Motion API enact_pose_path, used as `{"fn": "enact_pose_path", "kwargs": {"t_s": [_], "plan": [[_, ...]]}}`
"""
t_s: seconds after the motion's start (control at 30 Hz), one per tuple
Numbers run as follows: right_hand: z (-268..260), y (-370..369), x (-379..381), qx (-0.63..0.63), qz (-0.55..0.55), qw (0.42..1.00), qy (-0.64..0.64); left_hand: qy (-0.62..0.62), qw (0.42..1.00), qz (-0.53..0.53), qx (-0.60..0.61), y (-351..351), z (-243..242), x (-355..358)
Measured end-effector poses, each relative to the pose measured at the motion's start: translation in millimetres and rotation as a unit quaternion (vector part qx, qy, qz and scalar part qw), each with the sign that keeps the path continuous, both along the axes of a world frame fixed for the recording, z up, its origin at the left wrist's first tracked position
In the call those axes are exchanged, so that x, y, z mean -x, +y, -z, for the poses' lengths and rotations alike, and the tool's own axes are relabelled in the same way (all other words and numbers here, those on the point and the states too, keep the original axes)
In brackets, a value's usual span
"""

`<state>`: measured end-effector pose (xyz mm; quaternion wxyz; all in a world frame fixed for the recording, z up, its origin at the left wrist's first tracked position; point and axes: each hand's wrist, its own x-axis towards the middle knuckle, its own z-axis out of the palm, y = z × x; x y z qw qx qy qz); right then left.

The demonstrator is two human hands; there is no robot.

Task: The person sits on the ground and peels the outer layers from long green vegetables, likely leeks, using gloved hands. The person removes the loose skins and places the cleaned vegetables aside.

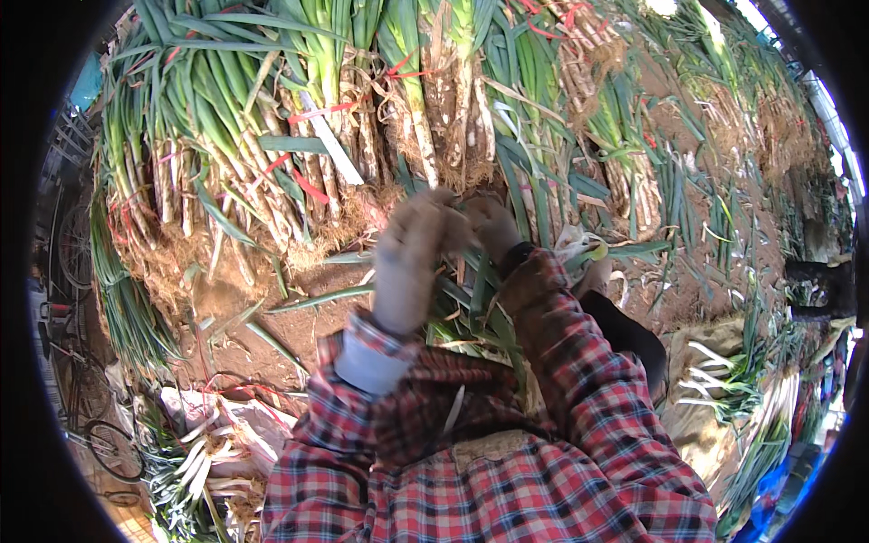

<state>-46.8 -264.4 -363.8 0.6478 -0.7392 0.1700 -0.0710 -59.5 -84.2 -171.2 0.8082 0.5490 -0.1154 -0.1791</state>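
My left hand, in a dirty, pale work glove, is blurred and reaches forward close to the roots of a bundle of long green onions. Beside it on the right is my right hand, also gloved, its fingers curled near the same roots. The two hands almost touch. Whether either holds anything cannot be made out. Red ties run around the bundles, and dry roots hang from their lower ends. Loose green leaves lie beneath my wrists.
Soil-covered onion bundles fill the far left. More stand at the far right. Peeled white onions lie at lower left and on a cloth at right. Loose leaves litter the brown ground. A bicycle wheel shows at the left rim.
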Motion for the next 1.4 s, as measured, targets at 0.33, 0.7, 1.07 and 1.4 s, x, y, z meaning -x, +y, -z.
{"fn": "enact_pose_path", "kwargs": {"t_s": [0.33,0.7,1.07,1.4], "plan": [[86.2,40.8,-123.8,0.011,0.034,0.988,0.152,0.165,0.969,0.181,-0.006,-5.6,11.6,-10.0],[-151.7,-22.9,123.0,-0.073,0.013,0.997,0.004,0.249,0.967,-0.004,0.052,-49.5,43.5,-45.2],[-157.3,-13.5,270.8,0.191,-0.054,0.977,0.081,0.130,0.953,0.068,0.264,-91.7,-11.3,14.7],[-231.2,9.4,136.9,-0.086,0.052,0.971,-0.217,-0.011,0.975,0.041,0.217,-59.9,-76.8,43.5]]}}
